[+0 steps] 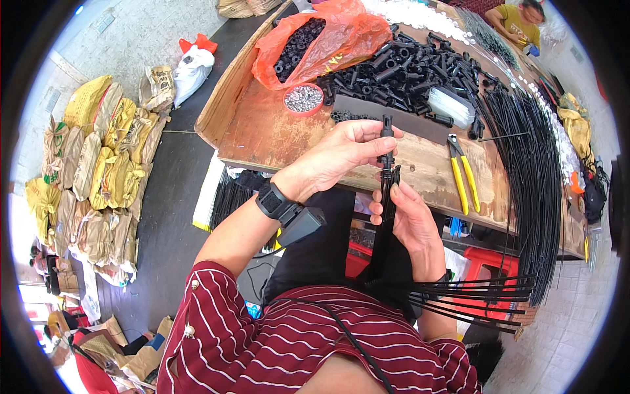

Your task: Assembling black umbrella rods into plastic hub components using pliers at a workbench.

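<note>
My left hand (344,148) pinches a black plastic tubular fitting (387,134) between thumb and fingers, its narrow end pointing up. Just below, my right hand (415,220) is closed round a bundle of thin black rods (387,213), which look like umbrella ribs. The rods' upper ends meet the lower end of the fitting; whether they are fixed into it I cannot tell. More black rods (485,292) fan out to the right from my lap, past my right forearm. Both hands are above my lap at the near edge of the wooden worktable (262,134).
Yellow-handled pliers (463,177) lie right of my hands. Farther back are a pile of black plastic fittings (410,69), a red dish of small metal pieces (304,99), and an orange bag (357,33). Long black rods (525,177) hang over the right edge. Another person (522,25) sits far right.
</note>
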Motion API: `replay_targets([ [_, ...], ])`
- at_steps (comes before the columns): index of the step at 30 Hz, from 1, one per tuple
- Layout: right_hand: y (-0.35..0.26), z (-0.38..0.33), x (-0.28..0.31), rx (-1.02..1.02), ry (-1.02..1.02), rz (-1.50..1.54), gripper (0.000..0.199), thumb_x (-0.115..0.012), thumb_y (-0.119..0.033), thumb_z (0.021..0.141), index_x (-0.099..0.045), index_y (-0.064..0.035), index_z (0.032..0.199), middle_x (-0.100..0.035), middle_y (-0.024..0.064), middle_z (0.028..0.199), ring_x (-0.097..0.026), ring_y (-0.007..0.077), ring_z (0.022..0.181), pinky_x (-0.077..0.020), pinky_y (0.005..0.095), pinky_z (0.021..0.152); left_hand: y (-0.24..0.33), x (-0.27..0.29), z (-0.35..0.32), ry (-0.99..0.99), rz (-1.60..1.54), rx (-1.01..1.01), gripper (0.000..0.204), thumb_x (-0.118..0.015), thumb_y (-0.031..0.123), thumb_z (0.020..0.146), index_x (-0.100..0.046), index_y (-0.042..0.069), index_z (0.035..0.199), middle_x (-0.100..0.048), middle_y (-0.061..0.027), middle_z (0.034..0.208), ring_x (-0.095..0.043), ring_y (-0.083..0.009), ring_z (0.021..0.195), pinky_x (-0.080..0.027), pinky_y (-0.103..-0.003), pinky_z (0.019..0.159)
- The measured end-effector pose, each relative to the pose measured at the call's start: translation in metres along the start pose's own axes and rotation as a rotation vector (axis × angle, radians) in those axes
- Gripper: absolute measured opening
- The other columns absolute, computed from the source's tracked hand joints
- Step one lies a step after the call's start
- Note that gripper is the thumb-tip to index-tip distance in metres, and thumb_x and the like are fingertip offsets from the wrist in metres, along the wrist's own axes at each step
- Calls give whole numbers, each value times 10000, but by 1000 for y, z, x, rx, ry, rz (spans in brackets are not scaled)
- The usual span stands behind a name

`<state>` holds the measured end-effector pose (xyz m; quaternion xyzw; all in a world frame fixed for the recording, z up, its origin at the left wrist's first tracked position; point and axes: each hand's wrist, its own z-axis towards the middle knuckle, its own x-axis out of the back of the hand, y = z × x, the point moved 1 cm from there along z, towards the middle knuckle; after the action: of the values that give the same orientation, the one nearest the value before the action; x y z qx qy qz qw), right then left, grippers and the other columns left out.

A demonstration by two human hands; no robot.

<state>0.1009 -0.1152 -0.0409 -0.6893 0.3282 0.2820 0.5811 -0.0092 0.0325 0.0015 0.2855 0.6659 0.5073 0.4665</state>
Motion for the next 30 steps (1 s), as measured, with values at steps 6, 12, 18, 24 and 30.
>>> replay_targets([
  [6,0,0,3,-10,-35,56,323,-544,-205,951,-510,-22,1215,-573,84,904,-547,175,788,-474,308,666,4,-7,-1,-18,125,-79,330,-580,171,936,-536,11,1221,-616,-2,970,-572,-78,927,-452,-248,860],
  [12,1,0,4,-26,-48,83,317,-543,-199,950,-501,-22,1209,-565,86,896,-540,174,778,-465,307,656,3,-8,-2,-40,148,-100,327,-575,154,935,-520,6,1223,-605,-6,981,-562,-81,950,-449,-241,866],
  [18,3,0,8,-26,-60,91,262,-544,-202,949,-514,-44,1157,-562,88,895,-542,175,774,-464,308,653,4,-16,-6,-2,223,-154,297,-580,130,928,-526,9,1193,-598,-7,975,-559,-85,954,-449,-249,872],
  [24,2,-1,5,-20,-72,79,241,-542,-195,949,-513,-52,1141,-564,90,898,-543,171,774,-470,308,651,1,-8,-8,-43,81,-59,301,-582,129,927,-529,12,1198,-602,-14,983,-564,-92,948,-449,-253,871],
  [30,-2,-2,4,-1,-46,64,253,-540,-201,950,-512,-49,1151,-570,87,905,-548,167,772,-480,304,655,-3,-15,-12,2,-34,-30,355,-607,133,912,-522,20,1237,-617,-32,1026,-577,-101,957,-464,-268,854],
])
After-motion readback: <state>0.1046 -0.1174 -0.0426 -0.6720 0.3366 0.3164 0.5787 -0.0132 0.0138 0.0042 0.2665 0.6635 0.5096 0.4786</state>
